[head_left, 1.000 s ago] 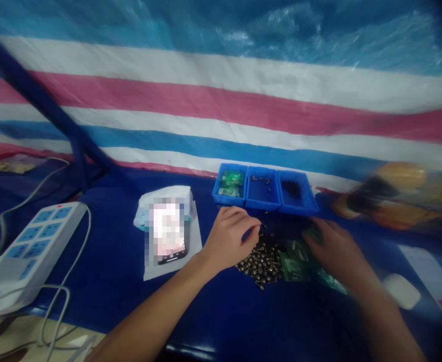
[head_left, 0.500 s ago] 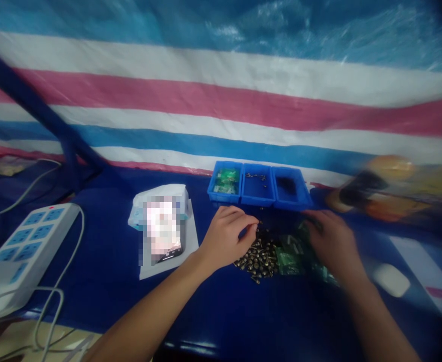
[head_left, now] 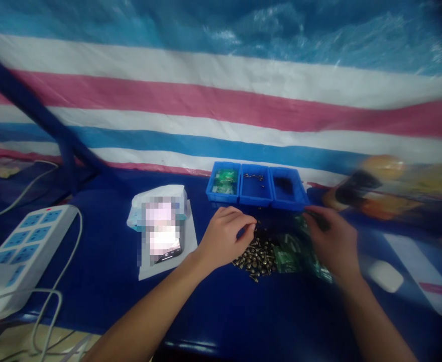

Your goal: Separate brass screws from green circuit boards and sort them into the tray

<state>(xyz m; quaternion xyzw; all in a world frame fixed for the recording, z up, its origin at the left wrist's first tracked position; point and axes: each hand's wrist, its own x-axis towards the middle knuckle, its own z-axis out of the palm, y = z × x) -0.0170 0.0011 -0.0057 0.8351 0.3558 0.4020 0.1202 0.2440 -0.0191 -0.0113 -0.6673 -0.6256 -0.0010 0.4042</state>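
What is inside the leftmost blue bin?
The leftmost blue bin holds shiny green plastic packets, paler toward the near side. What the packets contain is too small to tell; anything beneath them is covered.

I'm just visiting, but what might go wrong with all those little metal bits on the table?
1. The pile of metal pieces lies loose on the table, close to the left hand, so a stray brush might scatter them.
2. The green packets lie right beside the pile, near the right hand; pieces could slip among them unnoticed.
3. The cable loops loosely by the power strip and might get snagged.
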